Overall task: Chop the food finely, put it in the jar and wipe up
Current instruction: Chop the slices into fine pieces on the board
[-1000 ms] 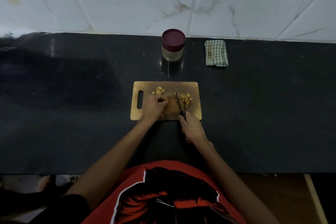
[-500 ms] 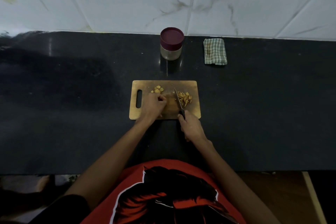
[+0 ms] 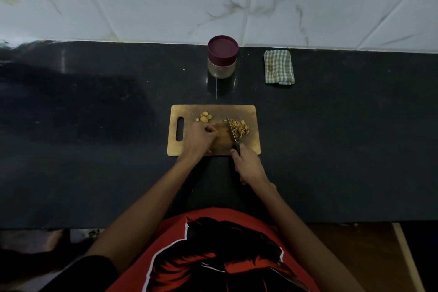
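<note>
Head view. A polished black stone counter point(image 3: 94, 149) runs the full width of the room below a wall of white marble-veined tiles point(image 3: 166, 0). The rectangular wooden chopping board point(image 3: 251, 111), with a slot handle at its left end, lies flat on the counter and serves as the landmark.

Behind the board, near the wall, stands a clear round jar with a maroon lid point(image 3: 222, 55), lid on. To the right of the jar, also behind the board, lies a folded green-checked cloth point(image 3: 279, 67).

On the board's right half sits a pile of pale yellow chopped food strips point(image 3: 240, 128). A smaller group of uncut yellow pieces point(image 3: 203, 117) lies at the board's rear left, just beyond the left hand.

The left hand point(image 3: 198, 140) rests on the board's middle, fingers curled under; what they hold cannot be told. The right hand point(image 3: 248, 165), at the board's near edge, grips the black handle of a steel-bladed knife point(image 3: 231, 129). The blade touches the left side of the chopped pile.
</note>
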